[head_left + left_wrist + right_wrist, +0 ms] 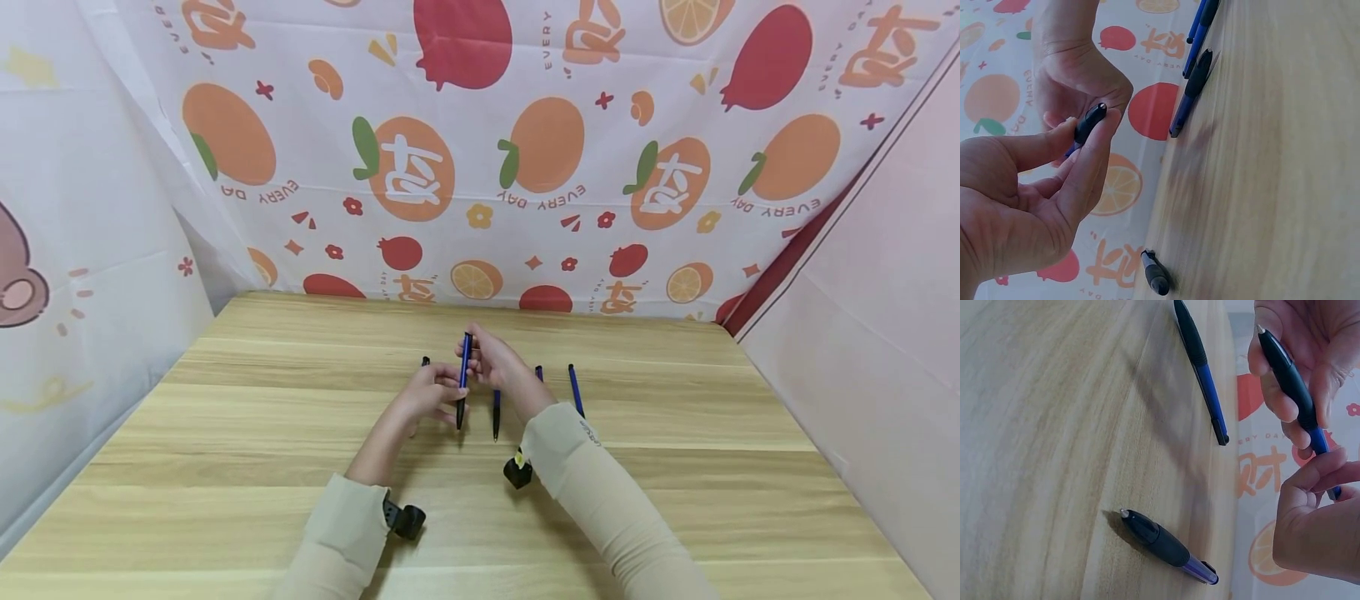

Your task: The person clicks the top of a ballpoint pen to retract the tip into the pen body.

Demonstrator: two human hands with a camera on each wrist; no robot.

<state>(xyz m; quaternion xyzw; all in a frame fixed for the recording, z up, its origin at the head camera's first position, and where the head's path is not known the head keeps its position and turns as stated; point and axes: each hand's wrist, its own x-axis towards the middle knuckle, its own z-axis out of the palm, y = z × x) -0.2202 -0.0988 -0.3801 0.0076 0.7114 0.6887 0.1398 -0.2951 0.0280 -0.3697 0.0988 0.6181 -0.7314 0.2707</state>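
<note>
A blue ballpoint pen (464,367) with a black grip is held above the table between both hands, tip pointing down toward the wearer. My left hand (433,393) pinches it by the black grip, thumb on one side and fingers on the other, as the left wrist view shows. Up at the clip end, my right hand (495,362) pinches the blue barrel (1319,441). Below the hands, a similar pen (497,412) lies on the wooden table. Another pen (1155,275) lies by the left hand, mostly hidden by it in the head view.
Two more blue pens lie to the right, one (539,372) partly behind the right forearm, the other (575,387) farther right. The wooden table (300,433) ends at a fruit-printed curtain (480,250) behind. A black camera (408,522) sits on the left wrist.
</note>
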